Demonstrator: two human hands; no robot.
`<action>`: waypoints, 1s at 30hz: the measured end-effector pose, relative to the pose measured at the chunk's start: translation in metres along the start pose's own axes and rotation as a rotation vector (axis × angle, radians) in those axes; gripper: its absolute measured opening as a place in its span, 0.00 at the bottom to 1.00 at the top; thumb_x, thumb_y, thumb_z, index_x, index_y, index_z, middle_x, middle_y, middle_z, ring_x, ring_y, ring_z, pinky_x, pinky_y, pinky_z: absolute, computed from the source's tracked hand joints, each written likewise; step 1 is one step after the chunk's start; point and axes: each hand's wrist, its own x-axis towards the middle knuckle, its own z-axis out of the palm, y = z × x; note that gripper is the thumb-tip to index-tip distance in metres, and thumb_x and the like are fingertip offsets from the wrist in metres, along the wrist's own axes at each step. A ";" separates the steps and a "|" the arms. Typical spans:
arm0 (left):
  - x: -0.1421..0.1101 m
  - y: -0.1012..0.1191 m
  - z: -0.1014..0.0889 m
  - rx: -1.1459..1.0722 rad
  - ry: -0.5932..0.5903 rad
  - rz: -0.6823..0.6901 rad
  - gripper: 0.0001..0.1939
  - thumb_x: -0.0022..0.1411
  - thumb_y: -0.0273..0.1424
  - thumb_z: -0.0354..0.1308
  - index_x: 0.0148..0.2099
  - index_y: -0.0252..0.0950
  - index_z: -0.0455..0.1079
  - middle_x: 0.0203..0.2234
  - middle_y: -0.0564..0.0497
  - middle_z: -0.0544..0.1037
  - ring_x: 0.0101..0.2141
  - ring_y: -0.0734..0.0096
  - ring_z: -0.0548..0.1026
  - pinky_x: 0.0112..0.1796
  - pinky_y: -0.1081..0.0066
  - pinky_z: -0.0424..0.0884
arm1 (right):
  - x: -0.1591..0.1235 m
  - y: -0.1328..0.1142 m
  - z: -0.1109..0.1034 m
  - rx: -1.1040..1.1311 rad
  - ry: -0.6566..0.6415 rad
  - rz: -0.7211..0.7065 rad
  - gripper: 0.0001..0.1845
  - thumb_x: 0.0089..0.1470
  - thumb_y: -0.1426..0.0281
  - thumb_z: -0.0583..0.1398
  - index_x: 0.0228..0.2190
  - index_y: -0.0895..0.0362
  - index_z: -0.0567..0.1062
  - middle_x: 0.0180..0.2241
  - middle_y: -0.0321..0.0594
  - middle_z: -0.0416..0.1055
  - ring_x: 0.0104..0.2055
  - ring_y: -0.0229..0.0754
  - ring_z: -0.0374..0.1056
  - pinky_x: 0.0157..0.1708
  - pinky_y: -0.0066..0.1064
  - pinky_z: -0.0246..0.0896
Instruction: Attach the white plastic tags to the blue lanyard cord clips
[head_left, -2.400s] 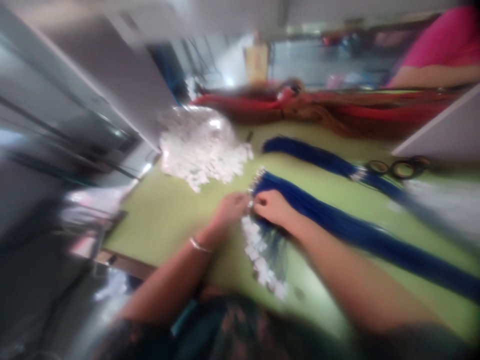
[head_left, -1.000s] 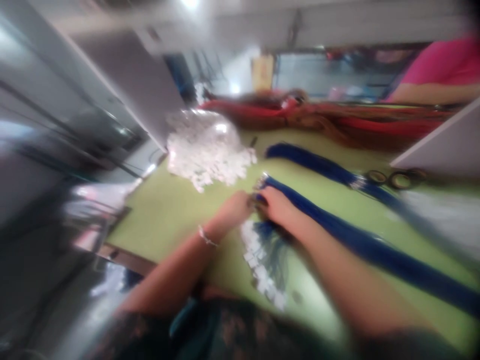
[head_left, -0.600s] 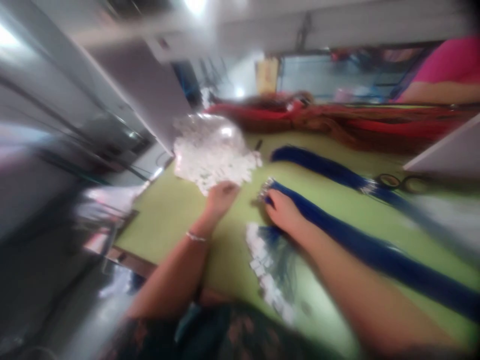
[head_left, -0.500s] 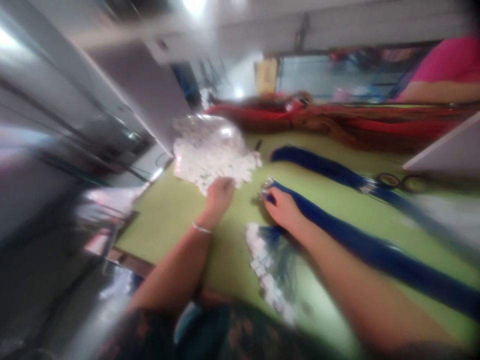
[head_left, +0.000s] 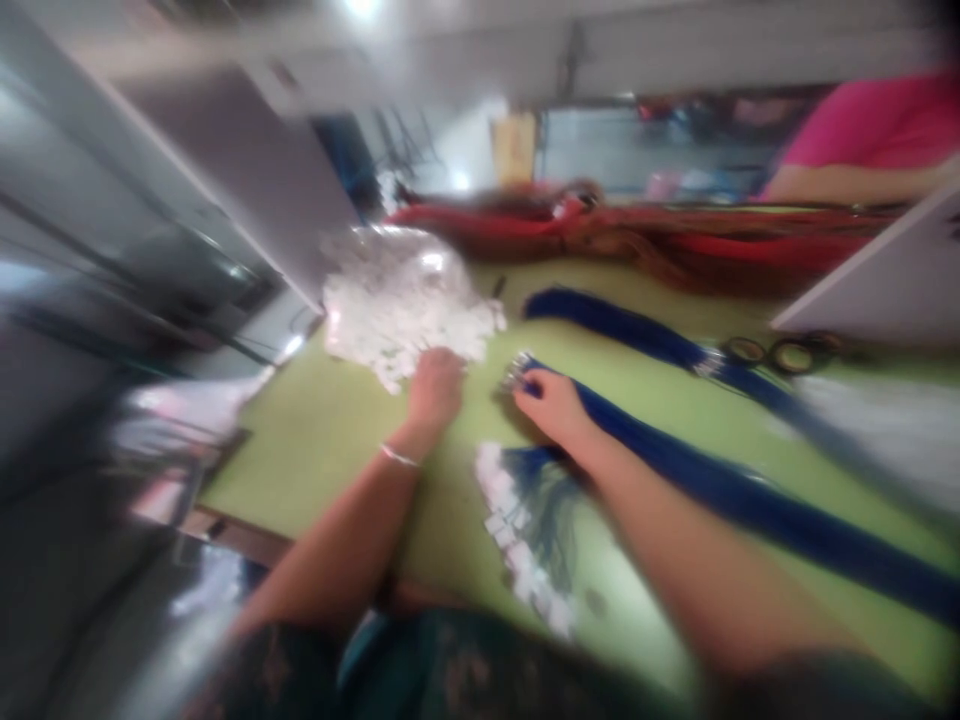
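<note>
My left hand [head_left: 437, 388] is at the near edge of a heap of small white plastic connector housings [head_left: 390, 320], its fingers curled down. What lies between those fingertips is hidden. To the right, my right hand [head_left: 553, 405] pinches a blue wire at the end of a long blue wire bundle [head_left: 690, 470], close to its shiny metal tips [head_left: 516, 370]. Nearer to me, a row of white connectors [head_left: 517, 540] sits on the ends of more blue wires [head_left: 551, 510], partly below my right forearm.
A clear plastic bag [head_left: 431, 255] lies behind the heap. Another blue bundle [head_left: 615, 318] and black tape rolls [head_left: 795, 355] are farther back on the green tabletop [head_left: 292, 430]. Red and brown wires [head_left: 637, 235] run along the back. A person in a pink sleeve [head_left: 870, 125] is beyond.
The whole view has shifted, so things sit farther left in the picture. My left hand has moved slightly right along the heap's edge; my right hand stays at the blue bundle's end.
</note>
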 end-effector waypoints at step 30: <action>-0.029 0.041 0.005 -1.243 -0.131 -0.622 0.11 0.45 0.31 0.70 0.33 0.33 0.77 0.28 0.48 0.80 0.33 0.70 0.76 0.43 0.67 0.71 | -0.007 -0.003 0.003 -0.123 -0.013 -0.063 0.08 0.45 0.69 0.59 0.30 0.57 0.77 0.27 0.40 0.76 0.27 0.40 0.67 0.31 0.30 0.58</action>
